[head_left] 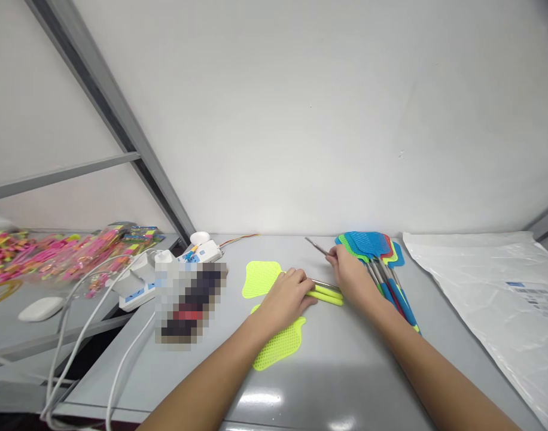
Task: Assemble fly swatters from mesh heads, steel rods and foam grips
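Two yellow-green fly swatter parts lie on the grey table: an upper mesh head (260,278) and a lower mesh head (280,345), partly covered by my left hand. My left hand (288,300) is closed round the yellow handles (326,296), which stick out to its right beside a thin metal shaft. In my right hand (352,272) a slim metal rod (317,245) is pinched, its far end pointing up and left. Its other end is hidden by the hand. Right of that hand lies a pile of blue, green and red fly swatters (371,244).
A white plastic mailer bag (484,287) covers the table's right side. At left are a power strip (139,293), white cables (83,326), a pixelated dark object (191,308) and a white mouse-like item (40,309). Bagged pink and yellow goods (90,251) lie beyond a metal frame post (134,143).
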Available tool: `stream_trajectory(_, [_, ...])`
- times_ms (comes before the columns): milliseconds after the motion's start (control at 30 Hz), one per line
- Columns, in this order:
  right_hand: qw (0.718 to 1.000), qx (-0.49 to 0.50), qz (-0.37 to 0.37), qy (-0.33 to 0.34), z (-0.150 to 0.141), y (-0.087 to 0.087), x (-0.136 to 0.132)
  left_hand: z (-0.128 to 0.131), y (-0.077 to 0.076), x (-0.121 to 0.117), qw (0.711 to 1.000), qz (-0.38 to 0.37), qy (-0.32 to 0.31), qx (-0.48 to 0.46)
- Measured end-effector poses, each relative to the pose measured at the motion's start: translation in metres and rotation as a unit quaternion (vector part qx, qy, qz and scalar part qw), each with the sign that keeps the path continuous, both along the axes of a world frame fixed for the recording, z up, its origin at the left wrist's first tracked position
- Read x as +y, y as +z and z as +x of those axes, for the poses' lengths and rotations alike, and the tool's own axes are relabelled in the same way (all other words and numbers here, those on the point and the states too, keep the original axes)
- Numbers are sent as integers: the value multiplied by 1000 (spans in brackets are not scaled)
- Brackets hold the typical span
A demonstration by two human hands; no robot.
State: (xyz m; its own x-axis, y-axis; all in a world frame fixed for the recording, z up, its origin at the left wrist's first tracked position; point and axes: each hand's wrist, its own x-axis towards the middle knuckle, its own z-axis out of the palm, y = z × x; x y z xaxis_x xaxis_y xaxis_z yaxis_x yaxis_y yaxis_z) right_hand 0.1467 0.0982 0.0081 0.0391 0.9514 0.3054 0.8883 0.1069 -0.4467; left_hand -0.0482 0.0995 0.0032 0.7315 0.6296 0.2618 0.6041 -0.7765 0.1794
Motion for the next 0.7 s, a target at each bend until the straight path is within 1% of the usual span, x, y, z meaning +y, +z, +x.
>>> stream_trajectory(100, [997, 55, 32, -32, 0, 9, -9, -1, 2, 0, 1000, -6, 1, -9])
stream_trajectory(200, [986, 141, 75, -41, 2, 15, -19, -3, 7, -2, 999, -14, -2, -34])
stream_trajectory(300, [971, 206, 111, -42, 5, 18, -24, -6, 15, -4, 994, -39, -17, -104])
stream_trajectory(400, [948, 289, 127, -45, 6, 20, -26, -7, 21, -8, 974, -73, -13, -212])
stream_trajectory(467, [921, 372, 114, -34, 5, 20, -27, -6, 23, -11, 950, -108, 5, -291])
stream_trajectory(500, [902, 419, 104, -25, 4, 20, -27, -5, 24, -13, 937, -128, 14, -324])
stream_trajectory(567, [853, 514, 85, -5, 1, 21, -27, -1, 24, -18, 917, -162, 24, -362])
stream_trajectory(633, [800, 593, 85, 13, -2, 23, -28, 4, 23, -22, 913, -180, 21, -367])
stream_trajectory(700, [754, 649, 95, 30, -3, 28, -29, 11, 21, -27, 915, -180, 5, -362])
